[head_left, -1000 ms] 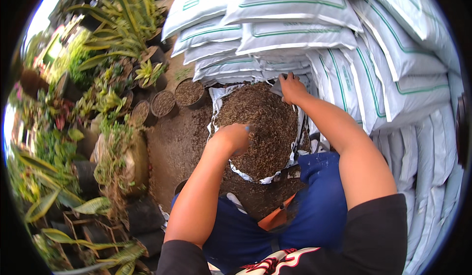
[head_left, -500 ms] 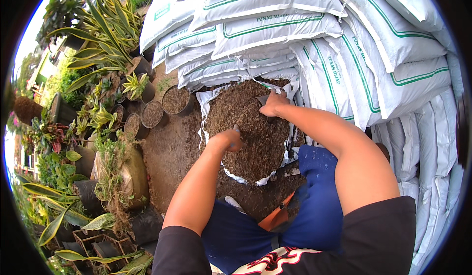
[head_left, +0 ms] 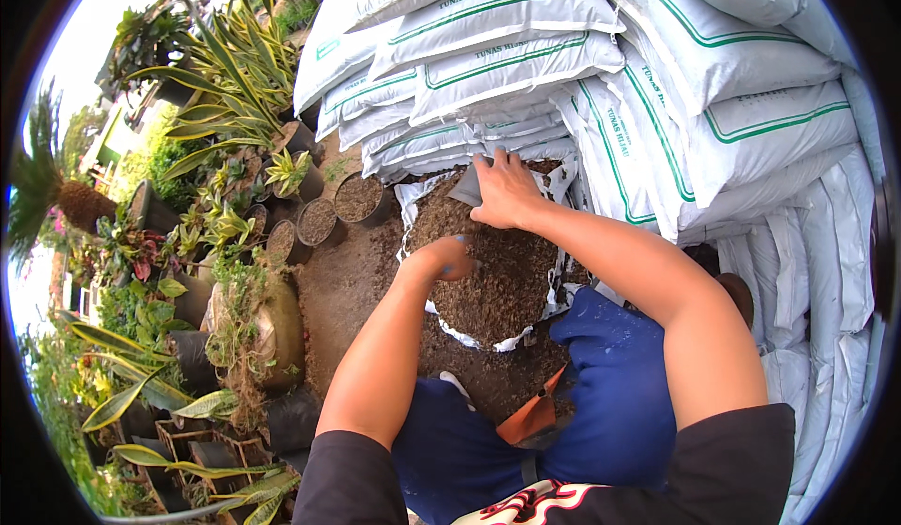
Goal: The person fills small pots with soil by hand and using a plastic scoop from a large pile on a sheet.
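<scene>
In front of me a torn-open white sack [head_left: 508, 344] surrounds a heap of brown, crumbly potting mix [head_left: 497, 290]. My right hand [head_left: 507, 192] is over the heap's far side, its fingers closed on the edge of a thin, dark grey piece [head_left: 465, 188] that looks like a plant bag. Most of that piece is covered by the hand or the mix. My left hand [head_left: 449, 258] is at the left of the heap with curled fingers, close to the mix. A bluish-grey patch shows by its thumb; what it grips, if anything, is hidden.
White filled sacks [head_left: 507, 65] with green lines are stacked high behind and to the right. Three round pots [head_left: 321, 223] of mix stand left of the heap. Potted plants [head_left: 225, 93] crowd the left side. An orange object [head_left: 531, 419] is between my knees.
My right hand has come leftward and up with the grey piece, which shows more now. My left hand stays low at the heap's left. The whole view has shifted slightly.
</scene>
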Demonstrator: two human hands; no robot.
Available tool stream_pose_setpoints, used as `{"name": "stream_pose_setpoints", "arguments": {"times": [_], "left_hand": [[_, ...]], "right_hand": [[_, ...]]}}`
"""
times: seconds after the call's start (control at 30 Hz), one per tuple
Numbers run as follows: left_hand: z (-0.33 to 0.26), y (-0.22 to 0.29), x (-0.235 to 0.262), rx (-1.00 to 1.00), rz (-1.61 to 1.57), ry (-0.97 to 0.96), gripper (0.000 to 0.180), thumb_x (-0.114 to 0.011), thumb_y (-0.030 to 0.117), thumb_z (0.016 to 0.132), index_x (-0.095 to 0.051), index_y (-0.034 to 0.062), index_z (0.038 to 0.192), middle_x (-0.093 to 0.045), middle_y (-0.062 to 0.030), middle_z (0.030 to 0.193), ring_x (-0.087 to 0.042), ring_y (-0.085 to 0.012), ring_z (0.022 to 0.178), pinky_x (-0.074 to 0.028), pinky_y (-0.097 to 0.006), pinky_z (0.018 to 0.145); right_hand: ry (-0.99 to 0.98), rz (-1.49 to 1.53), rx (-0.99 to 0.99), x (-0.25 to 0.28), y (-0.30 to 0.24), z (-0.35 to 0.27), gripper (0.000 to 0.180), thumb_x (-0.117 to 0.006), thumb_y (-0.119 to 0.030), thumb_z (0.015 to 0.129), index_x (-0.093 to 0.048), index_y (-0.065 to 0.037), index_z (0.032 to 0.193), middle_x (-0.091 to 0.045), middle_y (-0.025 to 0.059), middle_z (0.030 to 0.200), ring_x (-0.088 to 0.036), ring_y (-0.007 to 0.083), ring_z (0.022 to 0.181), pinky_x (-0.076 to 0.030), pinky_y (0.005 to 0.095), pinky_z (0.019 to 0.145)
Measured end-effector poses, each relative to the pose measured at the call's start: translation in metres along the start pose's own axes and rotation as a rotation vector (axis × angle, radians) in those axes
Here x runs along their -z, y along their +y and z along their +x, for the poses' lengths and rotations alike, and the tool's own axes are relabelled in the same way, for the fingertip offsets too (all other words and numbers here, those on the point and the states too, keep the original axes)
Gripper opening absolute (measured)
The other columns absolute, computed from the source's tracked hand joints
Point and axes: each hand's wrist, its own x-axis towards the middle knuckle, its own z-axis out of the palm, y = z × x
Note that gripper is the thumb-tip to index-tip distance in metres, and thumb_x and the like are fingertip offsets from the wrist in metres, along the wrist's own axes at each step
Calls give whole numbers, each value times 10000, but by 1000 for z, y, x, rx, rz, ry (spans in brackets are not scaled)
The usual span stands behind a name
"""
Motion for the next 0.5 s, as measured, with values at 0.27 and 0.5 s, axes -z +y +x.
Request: {"name": "stream_pose_setpoints", "arguments": {"times": [0.27, 0.5], "left_hand": [[-34, -42, -33, 23, 31, -169, 552, -651, 358, 996, -593, 115, 1489, -592, -230, 1489, -576, -368, 1374, -451, -454, 1146], [-39, -65, -13, 116, 107, -151, 726, -710, 313, 950, -438, 66, 1576, -575, -278, 1469, -566, -403, 1367, -468, -459, 1140]], "right_hand": [[128, 124, 292, 5, 60, -11, 1011, -906, -144, 767, -314, -53, 1582, -345, 325, 1563, -435, 498, 1423, -427, 493, 1202], [193, 27, 99, -2, 74, -15, 1011, -915, -101, 756, -313, -52, 1567, -344, 348, 1547, -471, 524, 1379, -504, 523, 1121]]}}
